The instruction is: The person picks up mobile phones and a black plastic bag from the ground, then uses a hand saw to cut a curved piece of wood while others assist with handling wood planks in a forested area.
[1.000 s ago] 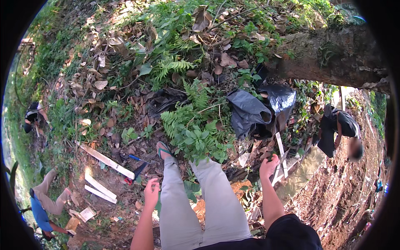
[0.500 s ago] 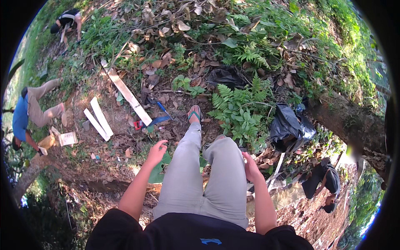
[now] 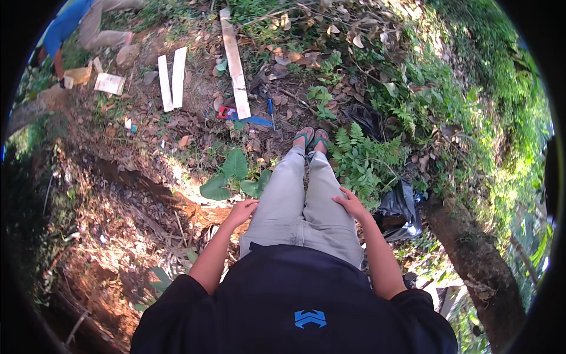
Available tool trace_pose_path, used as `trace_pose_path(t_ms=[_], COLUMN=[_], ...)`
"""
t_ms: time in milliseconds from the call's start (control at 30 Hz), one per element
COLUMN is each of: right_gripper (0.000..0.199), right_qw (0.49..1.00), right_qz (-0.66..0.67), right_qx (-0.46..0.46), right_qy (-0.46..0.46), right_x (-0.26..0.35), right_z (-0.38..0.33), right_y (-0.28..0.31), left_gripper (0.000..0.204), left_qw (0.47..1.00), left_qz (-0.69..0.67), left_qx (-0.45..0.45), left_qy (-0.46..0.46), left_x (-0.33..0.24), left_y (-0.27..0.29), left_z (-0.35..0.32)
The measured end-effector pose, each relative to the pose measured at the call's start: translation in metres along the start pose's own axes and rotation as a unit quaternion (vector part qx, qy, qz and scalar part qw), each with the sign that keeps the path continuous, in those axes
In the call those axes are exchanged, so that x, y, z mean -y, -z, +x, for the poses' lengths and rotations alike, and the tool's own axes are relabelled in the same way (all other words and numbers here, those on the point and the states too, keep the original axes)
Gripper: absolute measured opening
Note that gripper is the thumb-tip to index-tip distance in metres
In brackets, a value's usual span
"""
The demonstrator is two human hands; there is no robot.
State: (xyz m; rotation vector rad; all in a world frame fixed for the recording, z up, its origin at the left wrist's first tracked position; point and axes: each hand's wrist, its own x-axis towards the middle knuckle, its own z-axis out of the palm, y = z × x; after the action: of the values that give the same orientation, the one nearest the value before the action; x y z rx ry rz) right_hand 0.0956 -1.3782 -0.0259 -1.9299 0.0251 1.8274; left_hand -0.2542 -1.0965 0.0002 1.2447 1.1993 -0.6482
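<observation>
My left hand (image 3: 240, 213) is beside my left thigh, its fingers loosely stretched toward the grey trousers (image 3: 283, 197) and holding nothing. On the other thigh rests my right hand (image 3: 352, 205), fingers apart and also without anything in it. Beyond my feet, in green-strapped sandals (image 3: 320, 140), a handsaw (image 3: 254, 120) with a red handle and blue blade lies on the ground. The near end of a long pale board (image 3: 233, 65) lies over the saw. Close to the blade is a slim blue-handled tool (image 3: 270, 107), its exact kind unclear.
Two shorter boards (image 3: 178, 76) lie left of the long one. A person in blue (image 3: 63, 28) bends at far left, a hand by wooden pieces (image 3: 109, 84). Right of my legs are ferns (image 3: 365, 154), a black plastic bag (image 3: 400, 209) and a thick trunk (image 3: 471, 259).
My feet have come together, and the ground has shifted leftward turn-wise, boards now farther up the view. My right hand has settled onto the thigh; my left has come nearer its thigh.
</observation>
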Motion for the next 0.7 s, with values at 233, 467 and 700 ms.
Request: trace_pose_path(t_ms=[233,467,700], right_gripper=[0.052,0.031,0.042], right_qw=[0.989,0.976,0.991], right_qz=[-0.116,-0.069,-0.124], right_qx=[-0.092,-0.204,-0.041], right_qy=[0.004,0.044,-0.003], right_x=[0.001,0.083,0.217], right_z=[0.001,0.005,0.001], right_y=[0.107,0.141,0.019], left_gripper=[0.036,0.041,0.042], left_qw=[0.976,0.955,0.937], left_qz=[-0.171,-0.225,-0.261], left_qx=[-0.133,-0.191,-0.230], left_qy=[-0.002,-0.006,-0.013], left_x=[0.005,0.024,0.047], left_y=[-0.014,-0.014,0.026], left_z=[-0.083,-0.111,-0.108])
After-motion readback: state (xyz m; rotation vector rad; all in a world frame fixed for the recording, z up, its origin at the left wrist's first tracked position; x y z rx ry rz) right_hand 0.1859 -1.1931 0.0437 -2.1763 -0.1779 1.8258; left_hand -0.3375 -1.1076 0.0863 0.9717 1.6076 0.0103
